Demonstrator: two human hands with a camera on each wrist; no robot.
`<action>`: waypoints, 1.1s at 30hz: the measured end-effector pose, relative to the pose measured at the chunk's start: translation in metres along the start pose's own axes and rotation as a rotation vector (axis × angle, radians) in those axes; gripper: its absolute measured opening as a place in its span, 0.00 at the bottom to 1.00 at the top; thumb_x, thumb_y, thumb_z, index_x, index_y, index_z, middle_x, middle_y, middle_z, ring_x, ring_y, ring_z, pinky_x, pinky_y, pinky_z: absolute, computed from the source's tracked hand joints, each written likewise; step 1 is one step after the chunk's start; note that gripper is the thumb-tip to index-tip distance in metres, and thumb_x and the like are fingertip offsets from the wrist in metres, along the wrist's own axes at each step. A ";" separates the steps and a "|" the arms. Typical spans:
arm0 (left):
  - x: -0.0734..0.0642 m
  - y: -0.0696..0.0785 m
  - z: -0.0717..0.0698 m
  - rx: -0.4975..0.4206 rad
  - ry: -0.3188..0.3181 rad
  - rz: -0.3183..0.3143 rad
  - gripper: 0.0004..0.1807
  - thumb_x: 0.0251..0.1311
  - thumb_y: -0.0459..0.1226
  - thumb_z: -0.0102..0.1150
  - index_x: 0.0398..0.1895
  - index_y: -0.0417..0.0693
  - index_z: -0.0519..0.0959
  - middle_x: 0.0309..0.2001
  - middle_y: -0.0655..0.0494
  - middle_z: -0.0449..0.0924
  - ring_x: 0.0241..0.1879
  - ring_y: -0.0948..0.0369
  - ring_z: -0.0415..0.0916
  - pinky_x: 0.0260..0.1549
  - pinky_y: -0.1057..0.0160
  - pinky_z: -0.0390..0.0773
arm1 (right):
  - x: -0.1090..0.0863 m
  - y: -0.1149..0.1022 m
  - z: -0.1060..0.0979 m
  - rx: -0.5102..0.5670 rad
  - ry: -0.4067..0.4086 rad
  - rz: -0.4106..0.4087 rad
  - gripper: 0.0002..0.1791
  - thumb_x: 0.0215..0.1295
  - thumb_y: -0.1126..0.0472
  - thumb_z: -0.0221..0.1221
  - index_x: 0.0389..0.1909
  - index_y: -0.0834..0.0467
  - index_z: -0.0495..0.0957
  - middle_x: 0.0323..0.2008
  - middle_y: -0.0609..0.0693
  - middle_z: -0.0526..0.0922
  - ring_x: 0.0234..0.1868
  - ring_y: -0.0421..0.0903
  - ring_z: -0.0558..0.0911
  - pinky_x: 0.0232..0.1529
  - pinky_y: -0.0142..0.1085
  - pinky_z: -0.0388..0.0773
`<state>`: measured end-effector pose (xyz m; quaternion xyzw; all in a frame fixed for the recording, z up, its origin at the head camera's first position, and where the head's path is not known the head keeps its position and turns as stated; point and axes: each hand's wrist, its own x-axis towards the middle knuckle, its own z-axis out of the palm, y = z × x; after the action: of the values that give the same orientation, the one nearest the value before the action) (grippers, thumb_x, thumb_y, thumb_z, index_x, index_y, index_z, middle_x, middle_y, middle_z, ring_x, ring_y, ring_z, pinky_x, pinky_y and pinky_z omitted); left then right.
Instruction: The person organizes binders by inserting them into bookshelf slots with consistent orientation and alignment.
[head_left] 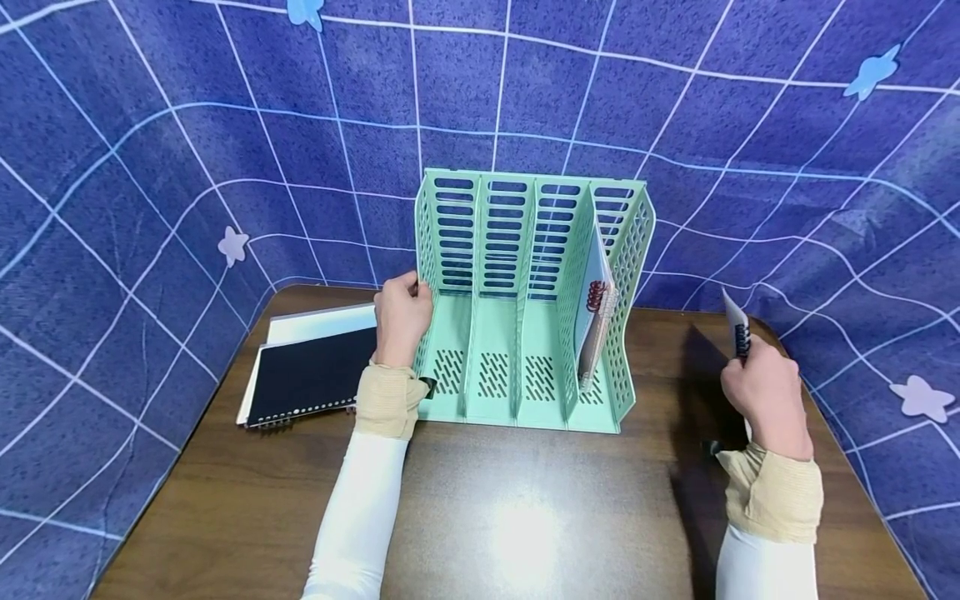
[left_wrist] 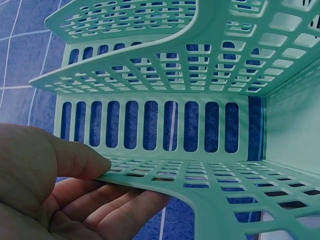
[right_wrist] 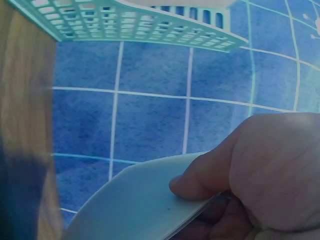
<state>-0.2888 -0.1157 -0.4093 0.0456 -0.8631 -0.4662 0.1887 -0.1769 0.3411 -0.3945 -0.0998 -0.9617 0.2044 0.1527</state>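
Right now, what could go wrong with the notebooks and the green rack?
The notebook in the right hand looks curved, so squeezing might crease it. The left hand grips the side of the green rack; a hard pull could shift it. Spiral notebooks fill part of the rightmost slot, so coils might snag there.

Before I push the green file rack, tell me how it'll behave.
The green file rack is probably light for its size, its walls being thin and slotted. Its broad base should resist tipping; it might slide on the glossy table.
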 end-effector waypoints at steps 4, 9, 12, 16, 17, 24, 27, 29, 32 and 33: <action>0.000 -0.001 0.000 0.002 -0.003 0.000 0.14 0.74 0.37 0.50 0.29 0.50 0.81 0.18 0.54 0.74 0.15 0.55 0.65 0.18 0.59 0.63 | -0.002 -0.002 -0.004 0.025 0.052 -0.011 0.06 0.60 0.67 0.47 0.27 0.65 0.69 0.32 0.76 0.78 0.39 0.85 0.74 0.34 0.67 0.68; -0.001 -0.002 0.001 0.002 -0.002 -0.003 0.14 0.74 0.37 0.50 0.29 0.50 0.81 0.17 0.54 0.73 0.14 0.56 0.64 0.16 0.60 0.62 | -0.003 -0.004 -0.006 0.039 0.068 0.015 0.06 0.62 0.67 0.46 0.31 0.65 0.71 0.35 0.76 0.79 0.40 0.85 0.74 0.35 0.68 0.67; -0.001 -0.002 0.001 0.002 0.000 0.003 0.14 0.74 0.37 0.50 0.28 0.50 0.80 0.16 0.53 0.72 0.13 0.56 0.63 0.16 0.60 0.61 | -0.005 -0.007 -0.008 0.046 0.089 0.019 0.07 0.62 0.67 0.46 0.33 0.66 0.72 0.35 0.76 0.79 0.40 0.85 0.74 0.35 0.68 0.67; 0.000 -0.002 0.001 -0.004 0.004 0.013 0.14 0.74 0.36 0.51 0.28 0.50 0.81 0.16 0.54 0.72 0.12 0.56 0.62 0.15 0.60 0.60 | -0.006 -0.011 -0.011 0.057 0.122 0.017 0.07 0.62 0.67 0.46 0.33 0.66 0.72 0.35 0.75 0.80 0.39 0.84 0.74 0.35 0.68 0.66; 0.000 -0.002 0.001 -0.006 0.003 0.013 0.14 0.74 0.36 0.51 0.29 0.50 0.81 0.16 0.54 0.72 0.12 0.56 0.62 0.15 0.60 0.60 | -0.006 -0.013 -0.012 0.059 0.128 0.018 0.07 0.62 0.67 0.46 0.33 0.66 0.72 0.35 0.76 0.80 0.39 0.84 0.74 0.36 0.69 0.67; 0.000 -0.001 0.000 -0.001 -0.002 0.008 0.14 0.75 0.38 0.51 0.31 0.50 0.83 0.16 0.53 0.74 0.12 0.56 0.63 0.14 0.60 0.61 | -0.010 -0.021 -0.016 0.089 0.161 0.055 0.10 0.64 0.66 0.46 0.37 0.68 0.74 0.38 0.77 0.81 0.40 0.84 0.74 0.39 0.69 0.67; -0.001 -0.001 0.000 -0.004 -0.006 0.002 0.13 0.75 0.37 0.51 0.33 0.51 0.84 0.17 0.54 0.75 0.12 0.56 0.64 0.15 0.60 0.62 | -0.011 -0.025 -0.017 0.114 0.201 0.065 0.10 0.64 0.66 0.47 0.35 0.68 0.74 0.37 0.76 0.81 0.39 0.84 0.73 0.38 0.69 0.66; 0.000 -0.001 0.000 -0.007 -0.007 -0.002 0.13 0.75 0.37 0.51 0.34 0.51 0.84 0.17 0.54 0.75 0.12 0.56 0.64 0.15 0.60 0.62 | -0.012 -0.027 -0.018 0.126 0.243 0.058 0.08 0.63 0.66 0.48 0.33 0.67 0.73 0.34 0.75 0.80 0.36 0.83 0.73 0.36 0.68 0.65; 0.000 -0.002 0.000 -0.003 -0.010 -0.004 0.13 0.75 0.37 0.51 0.34 0.51 0.84 0.17 0.54 0.75 0.12 0.57 0.63 0.14 0.60 0.62 | -0.013 -0.031 -0.018 0.134 0.300 0.043 0.07 0.63 0.66 0.49 0.29 0.65 0.72 0.29 0.72 0.79 0.31 0.81 0.72 0.32 0.66 0.65; 0.000 -0.002 0.000 -0.003 -0.009 -0.004 0.13 0.75 0.38 0.51 0.34 0.51 0.84 0.17 0.54 0.75 0.12 0.57 0.63 0.14 0.61 0.61 | -0.013 -0.032 -0.018 0.137 0.315 0.039 0.07 0.63 0.66 0.49 0.28 0.64 0.71 0.26 0.71 0.78 0.29 0.80 0.71 0.31 0.65 0.64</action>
<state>-0.2886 -0.1164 -0.4107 0.0448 -0.8631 -0.4683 0.1837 -0.1629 0.3155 -0.3686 -0.1385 -0.9077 0.2540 0.3041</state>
